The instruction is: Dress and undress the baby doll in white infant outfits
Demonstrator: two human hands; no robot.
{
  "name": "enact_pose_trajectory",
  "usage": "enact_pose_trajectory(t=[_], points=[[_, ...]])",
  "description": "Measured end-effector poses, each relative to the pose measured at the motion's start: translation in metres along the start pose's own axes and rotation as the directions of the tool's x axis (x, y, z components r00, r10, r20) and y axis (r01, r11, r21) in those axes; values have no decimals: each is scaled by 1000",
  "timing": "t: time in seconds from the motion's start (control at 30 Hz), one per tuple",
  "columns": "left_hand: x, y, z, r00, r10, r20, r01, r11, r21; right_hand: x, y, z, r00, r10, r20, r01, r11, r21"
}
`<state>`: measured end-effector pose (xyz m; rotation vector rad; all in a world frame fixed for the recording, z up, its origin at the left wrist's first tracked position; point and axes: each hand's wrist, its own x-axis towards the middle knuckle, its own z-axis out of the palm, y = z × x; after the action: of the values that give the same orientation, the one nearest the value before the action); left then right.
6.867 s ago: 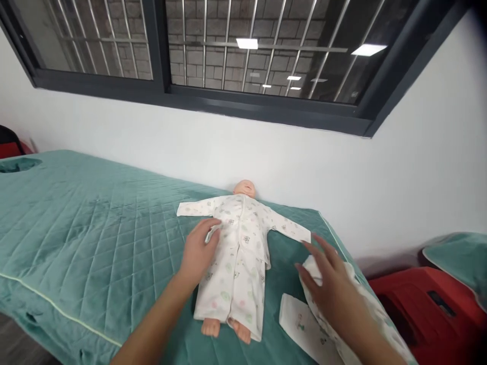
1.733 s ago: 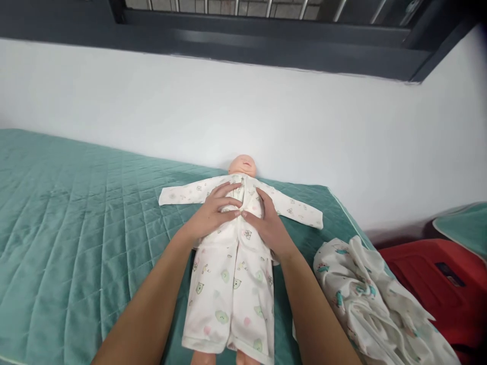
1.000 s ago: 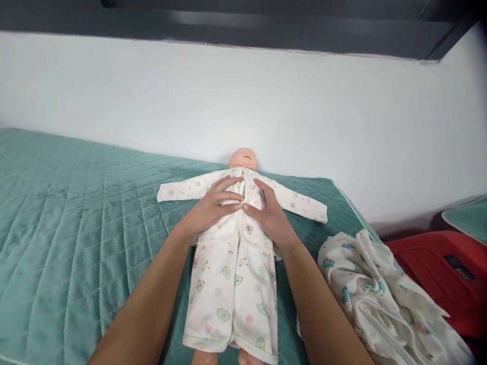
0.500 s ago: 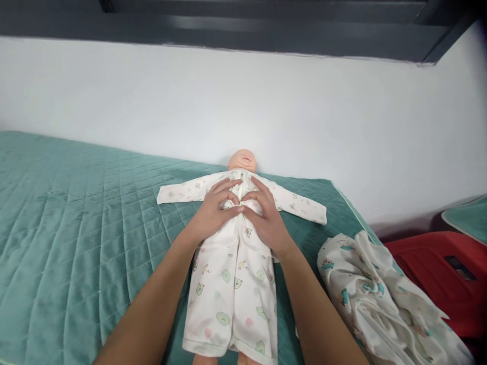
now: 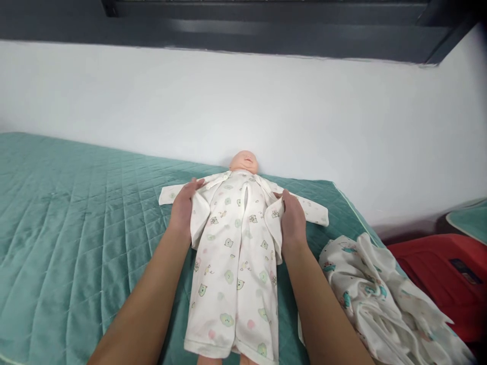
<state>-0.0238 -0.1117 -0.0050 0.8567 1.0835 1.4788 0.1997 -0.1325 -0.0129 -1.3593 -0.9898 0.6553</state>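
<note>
A baby doll (image 5: pixel 244 161) lies on its back on the green quilted cover, head toward the wall, dressed in white patterned clothes. The front of its printed jacket (image 5: pixel 200 213) is spread apart, baring a long printed garment (image 5: pixel 232 274) beneath. My left hand (image 5: pixel 185 205) is closed on the jacket's left front panel. On the other side, my right hand (image 5: pixel 292 217) grips the right panel. Both sleeves stretch out sideways. The doll's feet are cut off by the bottom edge of the view.
Crumpled white printed cloth (image 5: pixel 375 294) lies at the right beside my right forearm. Beyond it is a red plastic object (image 5: pixel 429 268). The green quilted cover (image 5: pixel 76 243) spreads left, a white wall stands behind, and a dark frame (image 5: pixel 266 33) runs overhead.
My hands have moved apart from the middle of the doll's chest to its two sides. The jacket front, closed before, is now folded outward, showing the garment under it.
</note>
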Motion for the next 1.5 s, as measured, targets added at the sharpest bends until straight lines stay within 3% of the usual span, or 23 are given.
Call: enact_pose_trajectory(t=[0.1, 0.2, 0.27, 0.33, 0.4, 0.47, 0.5, 0.53, 0.6, 0.67, 0.7, 0.77, 0.87, 0.97, 1.1, 1.17, 1.3, 1.5], points=[[5, -7, 6, 998, 47, -42, -37, 975, 218, -5, -9, 5, 998, 51, 46, -47, 995, -89], [11, -7, 7, 993, 118, 10, -114, 928, 354, -6, -11, 7, 993, 71, 89, -56, 986, -155], [17, -4, 0, 989, 125, 85, -148, 917, 369, 1, -5, 0, 994, 105, 13, -102, 984, -145], [25, -2, -12, 989, 138, 62, -151, 913, 379, 13, 7, -12, 983, 112, -145, -132, 981, -143], [33, -3, -24, 977, 195, -86, -140, 892, 430, 23, 18, -25, 960, 45, -275, -101, 975, -196], [40, -9, -32, 936, 297, -190, -146, 818, 557, 27, 26, -30, 957, -107, -269, 14, 946, -325], [43, -12, -34, 911, 370, -181, -175, 745, 644, 26, 27, -29, 954, -195, -226, 94, 916, -389], [44, -16, -34, 885, 451, -115, -234, 645, 727, 22, 27, -26, 946, -275, -174, 176, 883, -435], [46, -23, -29, 816, 562, 135, -417, 409, 812, 12, 24, -15, 918, -388, -86, 309, 832, -462], [47, -28, -21, 751, 547, 371, -564, 236, 791, 3, 21, -4, 899, -437, -33, 381, 817, -434], [47, -29, -18, 740, 508, 440, -595, 191, 781, 2, 20, 1, 897, -442, -8, 397, 814, -424], [50, -31, -13, 758, 441, 481, -584, 129, 802, 4, 21, 6, 908, -417, 41, 390, 806, -446], [57, -31, -12, 783, 401, 475, -529, 27, 848, 19, 23, 11, 953, -285, 102, 292, 774, -562], [62, -31, -11, 796, 388, 465, -479, -67, 875, 35, 22, 16, 972, -192, 138, 232, 673, -703], [64, -27, -7, 818, 358, 451, -425, -153, 892, 54, 13, 17, 942, -146, 303, 337, 440, -833], [66, -24, -7, 821, 335, 462, -423, -184, 887, 66, 9, 12, 914, -113, 391, 403, 375, -835], [77, -15, -20, 850, 292, 439, -394, -200, 897, 93, 8, -17, 896, -49, 441, 429, 352, -832], [86, -14, -40, 900, 268, 343, -329, -97, 939, 109, 24, -59, 947, -18, 321, 304, 378, -875]])
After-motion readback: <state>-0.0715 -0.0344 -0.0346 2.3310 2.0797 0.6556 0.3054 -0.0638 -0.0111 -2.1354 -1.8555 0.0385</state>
